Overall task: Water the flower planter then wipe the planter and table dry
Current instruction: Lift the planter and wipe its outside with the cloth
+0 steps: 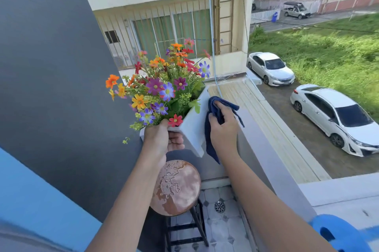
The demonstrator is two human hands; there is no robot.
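A white rectangular planter (pixel 194 126) full of colourful flowers (pixel 162 87) is lifted in the air above a small round table (pixel 180 188). My left hand (pixel 162 138) grips the planter's near end from below. My right hand (pixel 223 126) presses a dark blue cloth (pixel 213 112) flat against the planter's right side wall; part of the cloth hangs down past the planter's bottom corner. The round reddish-brown tabletop is wet, with puddles and streaks of water across it. It stands on black metal legs (pixel 196 225).
A dark grey wall (pixel 51 87) rises on the left. A grey balcony parapet (pixel 272 161) runs on the right, with a street and parked cars far below. The tiled floor has a round drain (pixel 219 206). A blue object (pixel 338 233) sits at the bottom right.
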